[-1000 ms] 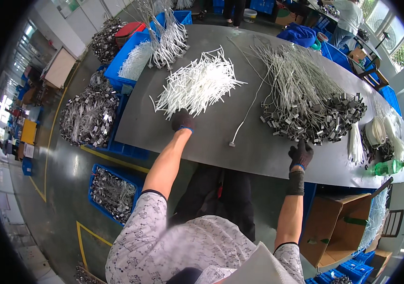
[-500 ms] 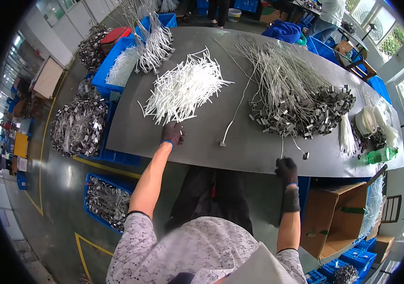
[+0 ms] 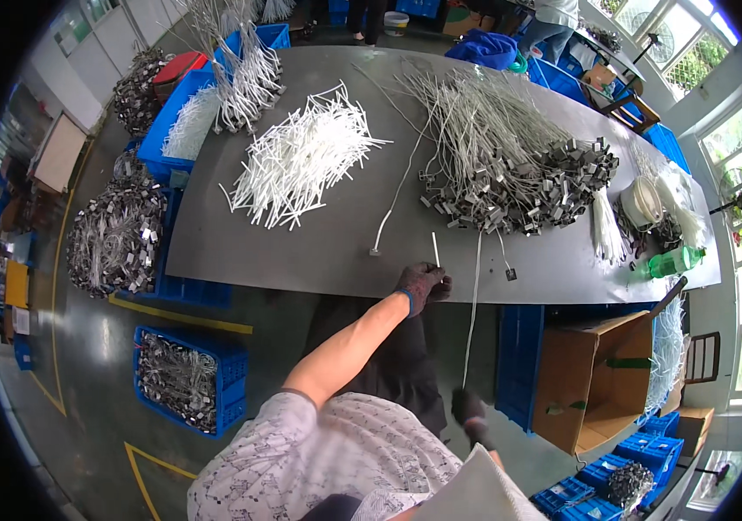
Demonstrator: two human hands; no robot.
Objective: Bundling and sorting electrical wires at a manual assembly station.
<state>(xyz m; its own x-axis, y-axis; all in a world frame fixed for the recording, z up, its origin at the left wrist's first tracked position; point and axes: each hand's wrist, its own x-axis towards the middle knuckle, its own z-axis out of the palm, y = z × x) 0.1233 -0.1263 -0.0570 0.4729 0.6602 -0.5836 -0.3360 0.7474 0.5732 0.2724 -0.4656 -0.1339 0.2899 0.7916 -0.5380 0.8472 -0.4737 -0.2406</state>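
My left hand [image 3: 424, 286], in a dark glove, pinches a short white tube [image 3: 435, 248] that stands up from the fingers above the table's near edge. Low by my body, my right hand [image 3: 469, 407], also gloved, is closed on a thin white cable [image 3: 473, 313]. That cable runs taut up over the table edge to the heap of cables with metal connectors [image 3: 510, 187]. A heap of white tubes [image 3: 301, 156] lies at the left of the table. Single cables end in a connector [image 3: 375, 252] near the middle and another connector [image 3: 511, 274] near the edge.
Blue crates of cables [image 3: 188, 382] stand on the floor at the left. An open cardboard box [image 3: 592, 382] is below the table at the right. A green bottle [image 3: 675, 261] and a white roll [image 3: 642, 202] sit at the table's right end. A person [image 3: 545, 26] is beyond.
My left hand has moved right from the tube heap and now carries one tube. My right hand has pulled back toward my body, drawing a cable out over the edge.
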